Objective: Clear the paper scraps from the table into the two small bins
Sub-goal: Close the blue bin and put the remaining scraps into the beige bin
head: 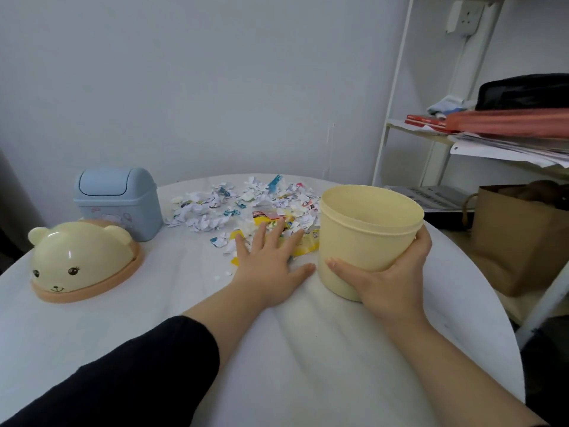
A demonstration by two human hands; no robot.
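Left fingers point(278, 233) lie straight on the paper scraps point(209, 211); right fingers point(425, 241) grip the yellow bin point(366, 241) alongside.

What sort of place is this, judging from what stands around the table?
Probably a small home room or office corner: a white metal shelf holds loose white papers and red books, and a brown paper bag stands near it.
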